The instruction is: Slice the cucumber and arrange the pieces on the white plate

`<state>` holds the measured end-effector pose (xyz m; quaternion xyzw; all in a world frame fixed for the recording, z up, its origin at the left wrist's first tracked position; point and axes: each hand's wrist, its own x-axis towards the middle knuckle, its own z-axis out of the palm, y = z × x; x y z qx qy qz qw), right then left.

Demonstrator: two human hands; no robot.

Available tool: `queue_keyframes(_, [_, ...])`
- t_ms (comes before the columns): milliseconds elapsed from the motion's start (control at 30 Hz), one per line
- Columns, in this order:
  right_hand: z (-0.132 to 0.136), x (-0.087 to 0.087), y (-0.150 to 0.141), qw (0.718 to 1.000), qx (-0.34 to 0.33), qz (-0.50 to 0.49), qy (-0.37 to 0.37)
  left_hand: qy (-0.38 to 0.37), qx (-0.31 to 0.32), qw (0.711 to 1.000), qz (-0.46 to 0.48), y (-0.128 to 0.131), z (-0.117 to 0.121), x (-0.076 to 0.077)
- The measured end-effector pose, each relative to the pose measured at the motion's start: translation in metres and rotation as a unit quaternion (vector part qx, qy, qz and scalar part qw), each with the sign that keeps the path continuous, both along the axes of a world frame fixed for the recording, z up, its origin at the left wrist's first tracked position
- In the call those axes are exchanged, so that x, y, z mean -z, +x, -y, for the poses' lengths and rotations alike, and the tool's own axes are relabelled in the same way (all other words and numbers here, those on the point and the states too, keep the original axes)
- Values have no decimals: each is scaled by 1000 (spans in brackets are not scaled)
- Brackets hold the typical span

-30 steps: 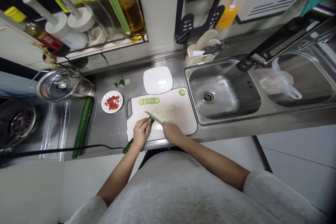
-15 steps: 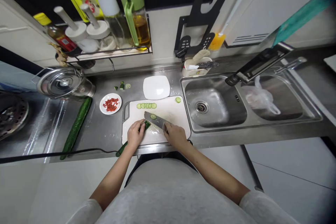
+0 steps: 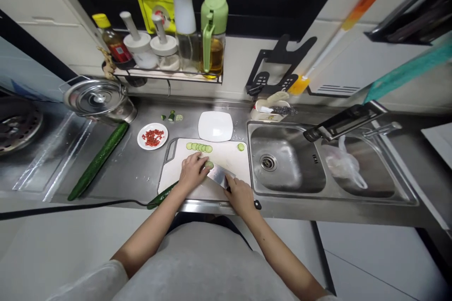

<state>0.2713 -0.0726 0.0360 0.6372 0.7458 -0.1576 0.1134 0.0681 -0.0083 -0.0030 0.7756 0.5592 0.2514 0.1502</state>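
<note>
My right hand (image 3: 240,194) grips the handle of a kitchen knife (image 3: 219,176). Its broad blade lies flat-side up, low over the white cutting board (image 3: 197,194). At the blade's left end, my left hand (image 3: 192,170) has thumb and fingers closed about a cucumber slice (image 3: 209,164). Several cucumber slices (image 3: 199,147) overlap in a row just beyond my left hand. Another piece of cucumber (image 3: 240,147) lies at the board's far right corner. A cut length of cucumber (image 3: 162,194) rests across the near left edge of the board, partly behind my left forearm.
Beyond the board sits a white square plate (image 3: 215,126); left of it, a small plate (image 3: 141,137) holds chopped red pieces. A whole cucumber (image 3: 99,162) and steel pot (image 3: 118,109) stand further left. The double sink (image 3: 286,160) borders the board's right side. A condiment rack (image 3: 169,75) overhangs the back.
My left hand has left the cucumber length and moved up to the slice on the blade. The knife has shifted slightly to the right. The camera view has tilted.
</note>
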Motion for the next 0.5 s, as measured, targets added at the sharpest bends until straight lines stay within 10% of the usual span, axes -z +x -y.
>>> queue_keyframes(500, [17, 22, 39, 996, 73, -20, 48, -214, -26, 975, 63, 37, -24, -8])
